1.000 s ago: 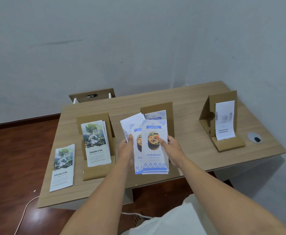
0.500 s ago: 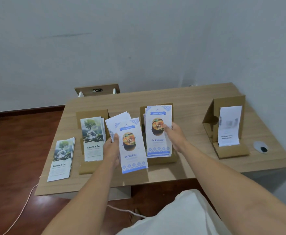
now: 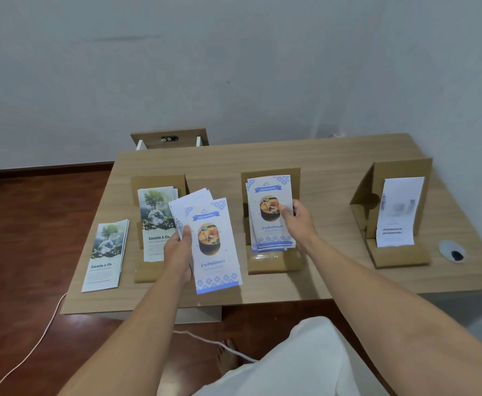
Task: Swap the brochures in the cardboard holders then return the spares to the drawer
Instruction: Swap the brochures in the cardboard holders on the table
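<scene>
Right hand [image 3: 298,221] pinches stack [image 3: 271,215] into middle holder [image 3: 274,260]; may splay if released crooked. Left hand [image 3: 179,252] clamps fanned spares [image 3: 214,247]; loose sheets could slip.

Three cardboard holders stand in a row on the bench. Left holder [image 3: 159,181]: tree-cover brochures [image 3: 155,221], upright. Middle holder [image 3: 271,261]: blue-patterned food brochures [image 3: 270,224], upright, slightly fanned. Right holder [image 3: 400,252]: one white brochure [image 3: 398,212], leaning back. Spare tree-cover stack [image 3: 105,255] lies flat just left of the left holder. A fanned food-brochure stack [image 3: 215,250] is held above the bench front.
</scene>
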Demonstrator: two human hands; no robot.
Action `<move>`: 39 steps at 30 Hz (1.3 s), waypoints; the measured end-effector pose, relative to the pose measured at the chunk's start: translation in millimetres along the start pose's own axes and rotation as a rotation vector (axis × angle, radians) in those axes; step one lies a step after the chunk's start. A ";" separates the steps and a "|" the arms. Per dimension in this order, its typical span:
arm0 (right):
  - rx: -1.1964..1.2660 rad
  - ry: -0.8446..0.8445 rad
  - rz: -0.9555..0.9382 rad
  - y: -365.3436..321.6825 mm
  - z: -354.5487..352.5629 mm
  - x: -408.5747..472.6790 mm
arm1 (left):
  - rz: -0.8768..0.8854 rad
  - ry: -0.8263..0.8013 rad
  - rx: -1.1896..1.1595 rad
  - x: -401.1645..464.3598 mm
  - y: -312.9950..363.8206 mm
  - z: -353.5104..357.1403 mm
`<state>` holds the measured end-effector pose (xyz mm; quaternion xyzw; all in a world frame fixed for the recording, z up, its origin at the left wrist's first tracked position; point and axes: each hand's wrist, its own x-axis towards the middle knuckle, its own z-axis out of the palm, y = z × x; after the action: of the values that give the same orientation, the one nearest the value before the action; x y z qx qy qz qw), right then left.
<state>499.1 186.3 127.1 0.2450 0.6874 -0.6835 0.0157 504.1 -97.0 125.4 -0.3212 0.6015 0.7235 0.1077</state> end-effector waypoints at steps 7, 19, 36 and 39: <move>0.057 0.017 0.015 5.6 3.2 2.8 | -0.016 -0.011 0.018 5.8 0.7 0.9; -0.150 0.082 0.017 17.4 4.1 -2.1 | -0.036 -0.036 0.027 8.3 0.1 5.4; -0.379 0.406 -0.392 -9.4 26.0 -38.7 | -0.014 -0.055 0.035 -13.4 3.8 13.2; -0.317 0.232 -0.367 -19.3 40.4 -44.7 | 0.007 -0.056 0.026 -22.1 6.6 14.4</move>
<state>518.9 135.0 158.4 0.1874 0.8160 -0.5261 -0.1492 512.7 -80.0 144.8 -0.2974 0.6088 0.7246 0.1260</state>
